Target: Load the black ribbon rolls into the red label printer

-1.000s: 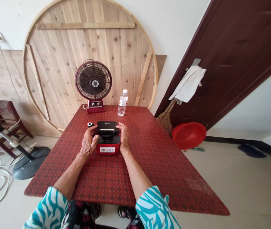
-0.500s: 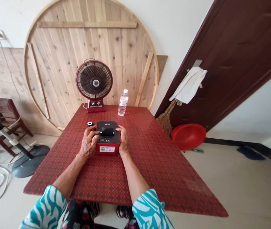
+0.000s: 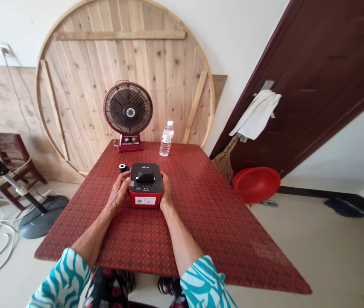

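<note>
Both hands, left hand [image 3: 118, 193] and right hand [image 3: 165, 191], press flat against the sides of a small red and black device [image 3: 145, 184] near the bench [image 3: 201, 214] centre, fingers together, black roll [image 3: 122, 168] just beyond.

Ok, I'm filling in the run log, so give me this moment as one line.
left hand: against printer left side | right hand: against right side | lid: down | small roll: on table, behind left hand
</note>
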The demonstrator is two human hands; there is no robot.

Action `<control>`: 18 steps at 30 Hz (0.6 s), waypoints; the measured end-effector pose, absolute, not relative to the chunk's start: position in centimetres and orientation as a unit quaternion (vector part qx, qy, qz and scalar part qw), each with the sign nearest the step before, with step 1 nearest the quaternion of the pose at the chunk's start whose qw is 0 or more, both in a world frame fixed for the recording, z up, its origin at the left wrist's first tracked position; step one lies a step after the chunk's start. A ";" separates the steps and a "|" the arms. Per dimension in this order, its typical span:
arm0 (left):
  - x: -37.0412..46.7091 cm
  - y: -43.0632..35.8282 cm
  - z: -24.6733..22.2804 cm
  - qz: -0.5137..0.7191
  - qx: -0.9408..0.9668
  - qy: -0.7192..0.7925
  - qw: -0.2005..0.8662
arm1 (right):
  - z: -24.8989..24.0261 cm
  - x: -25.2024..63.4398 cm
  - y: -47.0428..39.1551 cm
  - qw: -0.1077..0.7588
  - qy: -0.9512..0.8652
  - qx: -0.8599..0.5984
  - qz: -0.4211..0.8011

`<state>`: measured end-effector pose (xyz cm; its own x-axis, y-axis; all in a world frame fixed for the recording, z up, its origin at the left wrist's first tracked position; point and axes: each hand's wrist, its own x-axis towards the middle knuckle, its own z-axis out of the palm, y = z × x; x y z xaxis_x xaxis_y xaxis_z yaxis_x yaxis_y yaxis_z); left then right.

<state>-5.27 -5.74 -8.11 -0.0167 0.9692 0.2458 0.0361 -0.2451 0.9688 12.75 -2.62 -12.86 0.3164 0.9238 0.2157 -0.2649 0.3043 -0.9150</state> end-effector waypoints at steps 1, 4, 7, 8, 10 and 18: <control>-5.2 -5.8 -8.0 0.555 0.552 0.447 0.433 | -12.8 12.7 -2.7 0.702 -0.395 -0.411 0.426; -5.2 -5.9 -7.8 0.551 0.527 0.445 0.469 | -12.6 12.6 -2.7 0.706 -0.380 -0.423 0.421; -5.2 -5.6 -7.9 0.550 0.506 0.439 0.498 | -12.5 12.6 -2.7 0.704 -0.395 -0.427 0.408; -5.2 -5.5 -8.0 0.550 0.502 0.437 0.504 | -12.5 12.6 -2.7 0.703 -0.400 -0.427 0.404; -5.3 -5.3 -8.1 0.547 0.499 0.437 0.511 | -12.5 12.7 -2.8 0.704 -0.406 -0.425 0.399; -5.9 -4.6 -8.0 0.520 0.486 0.425 0.559 | -12.3 12.8 -3.1 0.705 -0.405 -0.434 0.388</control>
<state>-5.86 -4.60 -8.03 0.0979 0.9948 0.0293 -0.1685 -0.0125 0.9856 12.79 -3.09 -12.27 0.3702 0.8990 0.2340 -0.1959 0.3218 -0.9263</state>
